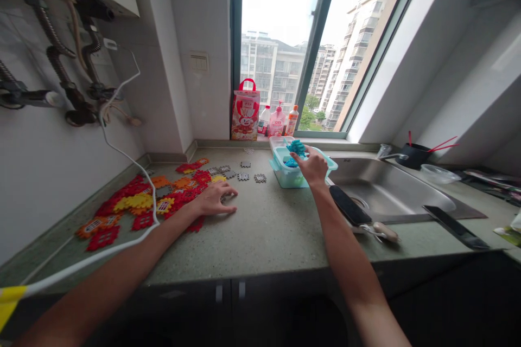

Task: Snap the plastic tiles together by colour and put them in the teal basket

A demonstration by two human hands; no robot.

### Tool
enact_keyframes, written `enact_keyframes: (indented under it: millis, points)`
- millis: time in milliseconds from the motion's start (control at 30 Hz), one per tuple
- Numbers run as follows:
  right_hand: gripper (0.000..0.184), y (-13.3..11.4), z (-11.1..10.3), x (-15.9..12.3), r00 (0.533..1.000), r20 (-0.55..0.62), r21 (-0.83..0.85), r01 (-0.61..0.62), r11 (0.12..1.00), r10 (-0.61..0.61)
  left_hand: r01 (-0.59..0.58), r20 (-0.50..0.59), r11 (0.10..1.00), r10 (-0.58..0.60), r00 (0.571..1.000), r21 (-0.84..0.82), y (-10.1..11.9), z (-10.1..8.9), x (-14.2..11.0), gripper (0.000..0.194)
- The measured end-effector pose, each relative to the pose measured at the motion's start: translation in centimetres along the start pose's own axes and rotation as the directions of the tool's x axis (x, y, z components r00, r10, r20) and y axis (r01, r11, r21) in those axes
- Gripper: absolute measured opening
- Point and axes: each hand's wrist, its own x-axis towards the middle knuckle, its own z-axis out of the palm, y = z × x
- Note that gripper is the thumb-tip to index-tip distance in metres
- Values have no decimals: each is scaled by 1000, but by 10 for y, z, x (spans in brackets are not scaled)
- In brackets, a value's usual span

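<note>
My left hand lies on the countertop with fingers curled over a small grey piece, at the edge of a spread of red, orange and yellow flat toy pieces. Several grey pieces lie farther back. My right hand reaches over a clear turquoise plastic box and pinches a blue piece above it. More blue pieces lie inside the box.
A steel sink lies right of the box, with a black-bladed tool across its near rim. A red bag and bottles stand on the sill. A white cable crosses the toy pieces. Pipes run along the left wall.
</note>
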Motion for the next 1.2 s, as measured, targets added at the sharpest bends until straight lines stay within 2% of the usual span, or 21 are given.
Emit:
enact_keyframes:
  millis: [133,300,367,467,533,667,767,833,900,967,1067,1133,1200]
  points:
    - [65,6,-1,0,999,-11,-15,40,999,-40,13,2,1000,-13,1000,4,0,-1,0,48]
    - [52,12,-16,-8,988,-120,33,105,994,-100,3,4,1000,-3,1000,-1,-1,0,-1,49]
    - [46,5,-21,-14,979,-121,73,176,982,-167,-3,-4,1000,3,1000,1,-1,1,-1,48]
    - [37,-19,-20,-29,943,-39,194,332,923,-331,-21,-14,1000,22,1000,16,0,0,-3,46]
    - [32,-42,-12,-45,874,59,326,440,837,-483,-34,-15,999,34,999,37,0,-1,-4,42]
    - [31,-82,14,-81,648,234,550,526,648,-725,-52,-7,993,54,999,104,1,-3,-5,38]
    - [32,-96,33,-102,510,311,600,549,582,-802,-75,-10,986,78,997,151,0,-5,-5,38]
    - [34,-97,42,-109,466,351,595,559,578,-812,-72,-23,978,78,997,194,-1,-8,-6,39]
    - [37,-93,49,-112,480,390,556,558,616,-786,-49,-44,969,62,997,241,-3,-11,-7,41]
    - [45,-85,57,-111,543,433,478,538,695,-719,-15,-67,960,35,997,278,-5,-13,-8,46]
    - [62,-68,70,-107,643,516,352,444,824,-566,80,-107,948,-49,993,309,-10,-14,-11,60]
    - [66,-58,78,-105,664,576,305,366,879,-477,141,-114,941,-111,987,307,-13,-13,-13,67]
    - [63,-51,83,-104,661,608,300,323,898,-441,173,-106,939,-148,983,297,-15,-11,-13,70]
